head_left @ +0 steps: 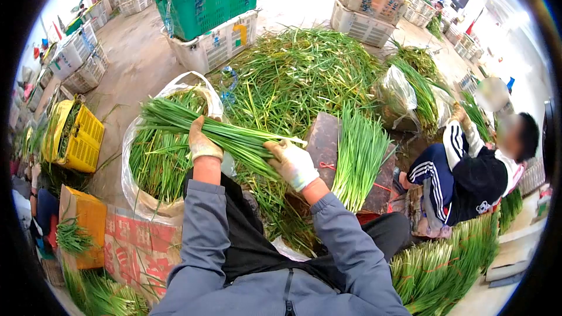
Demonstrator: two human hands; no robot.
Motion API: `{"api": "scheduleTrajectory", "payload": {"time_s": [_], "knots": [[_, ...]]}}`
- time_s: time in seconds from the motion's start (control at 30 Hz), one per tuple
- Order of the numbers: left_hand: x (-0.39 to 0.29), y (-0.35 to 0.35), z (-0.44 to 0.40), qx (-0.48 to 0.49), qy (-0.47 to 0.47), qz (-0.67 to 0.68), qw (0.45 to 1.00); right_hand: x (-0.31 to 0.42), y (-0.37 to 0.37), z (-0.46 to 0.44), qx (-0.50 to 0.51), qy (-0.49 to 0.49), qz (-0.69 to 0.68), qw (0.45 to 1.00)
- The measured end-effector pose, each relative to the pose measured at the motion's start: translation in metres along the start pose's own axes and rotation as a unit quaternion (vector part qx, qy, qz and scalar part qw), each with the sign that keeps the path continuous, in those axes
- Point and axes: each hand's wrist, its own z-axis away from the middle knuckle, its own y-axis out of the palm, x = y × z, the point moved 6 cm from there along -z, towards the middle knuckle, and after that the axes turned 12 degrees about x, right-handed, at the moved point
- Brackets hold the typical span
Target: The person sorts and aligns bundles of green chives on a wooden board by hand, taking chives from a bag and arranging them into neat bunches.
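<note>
A loose bunch of Chinese chives (pixel 170 117) lies across my two gloved hands, leaf tips to the left and pale stem ends to the right. My left hand (pixel 203 140) is closed around the middle of the bunch. Close to the stem ends, my right hand (pixel 291 162) grips it too. Below the leaf tips stands a white plastic bag (pixel 127 167) holding more chives. Right of my right hand, a neat pile of chives (pixel 358 161) lies on a dark board (pixel 322 134), with a red tie (pixel 326 165) beside it.
A large heap of loose chives (pixel 298 70) covers the floor ahead. Behind it stand a green crate (pixel 208 4) and white crates (pixel 213 47). A yellow crate (pixel 85 143) and cardboard (pixel 140 240) are leftward. A person (pixel 468 169) sits at right near tied bundles (pixel 445 257).
</note>
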Motion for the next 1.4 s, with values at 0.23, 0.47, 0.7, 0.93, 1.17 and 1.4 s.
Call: {"api": "scheduleTrajectory", "payload": {"time_s": [0.23,0.47,0.7,0.93,1.17,1.4], "knots": [[0.022,-0.012,-0.002,-0.039,-0.072,0.01,0.997,0.007,0.01,-0.012,-0.027,-0.037,-0.02,0.999],[-0.01,-0.018,-0.021,-0.037,-0.011,-0.045,0.998,-0.038,-0.006,0.027,-0.025,0.076,-0.506,0.859],[-0.039,-0.033,-0.035,-0.057,0.034,0.005,0.998,-0.065,-0.018,0.085,-0.253,-0.026,-0.799,0.545],[-0.069,-0.067,-0.042,-0.137,0.099,-0.02,0.985,-0.093,-0.06,0.114,-0.361,-0.086,-0.789,0.489],[-0.091,-0.073,-0.035,-0.09,0.134,0.04,0.986,-0.108,-0.154,0.113,-0.568,0.08,-0.501,0.648],[-0.081,-0.031,-0.024,0.074,0.139,0.072,0.985,-0.129,-0.029,-0.005,-0.129,0.194,-0.112,0.966]]}}
